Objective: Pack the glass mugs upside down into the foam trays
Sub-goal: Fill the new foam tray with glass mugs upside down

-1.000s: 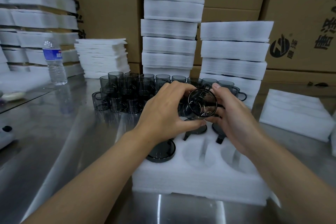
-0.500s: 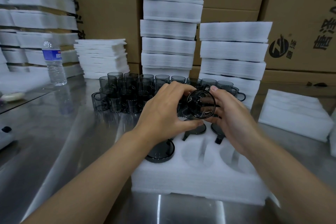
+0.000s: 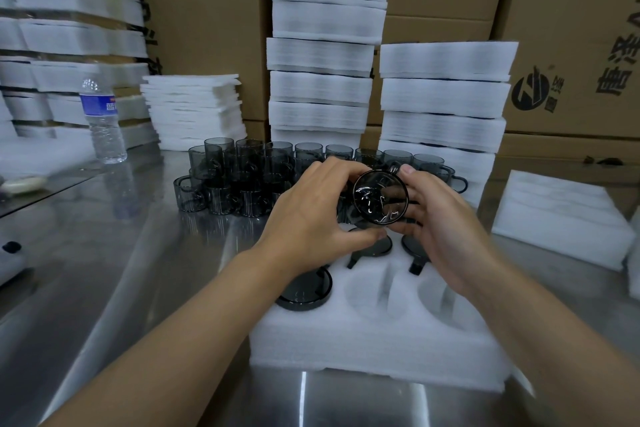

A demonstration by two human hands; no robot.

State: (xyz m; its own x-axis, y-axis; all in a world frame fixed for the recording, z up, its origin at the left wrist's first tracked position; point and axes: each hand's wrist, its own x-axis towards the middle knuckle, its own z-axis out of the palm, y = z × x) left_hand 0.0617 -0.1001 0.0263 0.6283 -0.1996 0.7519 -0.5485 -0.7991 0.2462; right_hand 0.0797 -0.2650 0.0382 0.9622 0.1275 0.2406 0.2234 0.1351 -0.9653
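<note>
A smoky glass mug (image 3: 380,197) is held between the left hand (image 3: 311,215) and the right hand (image 3: 446,218). The grip of each is clenched round its sides, and one round end is turned toward the camera. Directly below the grip a white foam tray (image 3: 374,350) lies on the steel worktop (image 3: 121,270). Three upside-down mugs (image 3: 304,291) are seated in its pockets, and two empty pockets lie nearer. Beyond the grip a cluster of upright mugs (image 3: 242,177) is stood, with stacked foam trays (image 3: 322,55) behind.
</note>
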